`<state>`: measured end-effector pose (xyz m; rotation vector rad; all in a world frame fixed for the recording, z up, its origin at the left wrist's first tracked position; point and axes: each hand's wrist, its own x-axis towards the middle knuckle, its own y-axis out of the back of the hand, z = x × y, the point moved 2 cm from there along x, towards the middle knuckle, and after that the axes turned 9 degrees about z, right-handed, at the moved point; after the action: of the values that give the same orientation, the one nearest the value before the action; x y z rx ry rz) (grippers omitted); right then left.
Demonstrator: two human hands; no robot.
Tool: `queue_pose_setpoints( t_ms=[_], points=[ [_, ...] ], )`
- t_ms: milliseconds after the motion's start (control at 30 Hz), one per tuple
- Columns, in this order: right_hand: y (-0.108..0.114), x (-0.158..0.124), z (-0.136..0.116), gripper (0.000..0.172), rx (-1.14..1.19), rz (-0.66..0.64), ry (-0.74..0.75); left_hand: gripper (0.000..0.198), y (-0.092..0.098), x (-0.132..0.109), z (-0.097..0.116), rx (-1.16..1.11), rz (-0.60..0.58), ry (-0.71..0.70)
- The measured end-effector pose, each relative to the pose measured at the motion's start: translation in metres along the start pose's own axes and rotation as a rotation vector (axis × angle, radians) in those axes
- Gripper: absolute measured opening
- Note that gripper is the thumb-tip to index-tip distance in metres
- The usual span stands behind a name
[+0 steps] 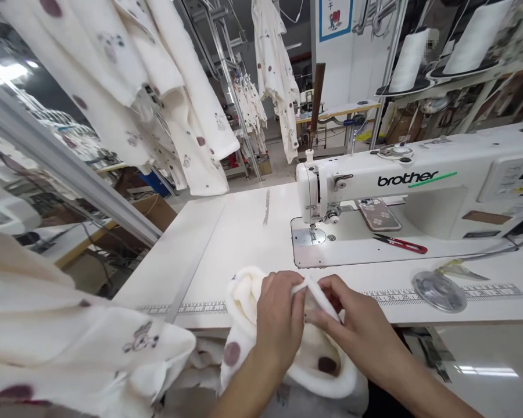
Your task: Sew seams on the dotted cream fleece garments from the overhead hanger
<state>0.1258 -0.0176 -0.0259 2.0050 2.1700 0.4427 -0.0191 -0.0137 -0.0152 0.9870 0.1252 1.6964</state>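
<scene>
While both hands are closed on the rolled rim of a spotted cream garment, the left hand [281, 313] pinches the edge between thumb and fingers, and the right hand [351, 316] grips the same rim just beside it, with a short stretch of fabric between them; the spotted cream garment [326, 383] lies at the near edge of the white counter [244, 238], partly on top and partly hanging below, its round opening facing up and showing a dark spot inside; beyond the hands stands a white sewing machine [436, 191] lettered "brother", its presser foot [312, 232] over a metal plate and apart from the fabric; on the machine's bed lie red-handled snips [407, 244] and, farther back, a flat case with a flower pattern [380, 215]; a printed measuring strip [203, 307] runs along the near side of the counter, and a clear round disc [439, 291] sits over it to the right; at the lower left, another pale cloth [82, 354] with an animal print drapes close to the counter; similar garments [113, 81] hang above at the left, and two white thread cones [409, 61] stand at the upper right.
</scene>
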Motion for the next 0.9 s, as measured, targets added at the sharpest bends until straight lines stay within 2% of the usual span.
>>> queue_pose_setpoints(
  t_ms=[67,133,167,233,300,367,433,567,633,700,767,833,900],
  points=[
    [0.0,0.004,0.001,0.02,0.082,-0.055,-0.01,0.014,0.001,0.007,0.001,-0.089,-0.064,0.193],
    [0.006,0.016,0.002,0.024,0.199,-0.144,0.054,0.032,0.003,0.017,0.003,-0.234,-0.234,0.38],
    [0.01,0.023,0.002,0.023,0.232,-0.194,0.109,0.037,0.004,0.023,0.005,-0.29,-0.342,0.425],
    [0.017,0.038,0.004,0.02,0.23,-0.258,0.217,0.03,0.005,0.037,0.006,-0.307,-0.492,0.411],
    [0.021,0.051,0.008,0.017,0.197,-0.217,0.249,0.019,0.003,0.052,0.003,-0.233,-0.498,0.34],
    [0.021,0.062,0.015,0.015,0.185,-0.114,0.178,0.015,-0.005,0.065,-0.004,-0.178,-0.468,0.285],
    [0.019,0.072,0.023,0.017,0.2,-0.025,0.092,0.016,-0.019,0.075,-0.015,-0.227,-0.504,0.284],
    [0.015,0.093,0.04,0.023,0.154,0.011,0.001,0.024,-0.047,0.091,-0.041,-0.414,-0.594,0.43],
    [0.013,0.107,0.049,0.023,-0.041,0.004,-0.022,0.025,-0.06,0.096,-0.057,-0.415,-0.645,0.507],
    [0.012,0.122,0.057,0.022,-0.287,-0.009,-0.043,0.022,-0.072,0.101,-0.071,-0.313,-0.679,0.506],
    [0.01,0.135,0.062,0.017,-0.465,-0.009,-0.077,0.018,-0.082,0.106,-0.083,-0.122,-0.659,0.402],
    [0.009,0.145,0.064,0.013,-0.555,-0.001,-0.119,0.019,-0.091,0.111,-0.091,0.055,-0.62,0.294],
    [0.008,0.152,0.063,0.012,-0.645,-0.005,-0.153,0.019,-0.098,0.115,-0.094,0.163,-0.606,0.258]
  ],
)
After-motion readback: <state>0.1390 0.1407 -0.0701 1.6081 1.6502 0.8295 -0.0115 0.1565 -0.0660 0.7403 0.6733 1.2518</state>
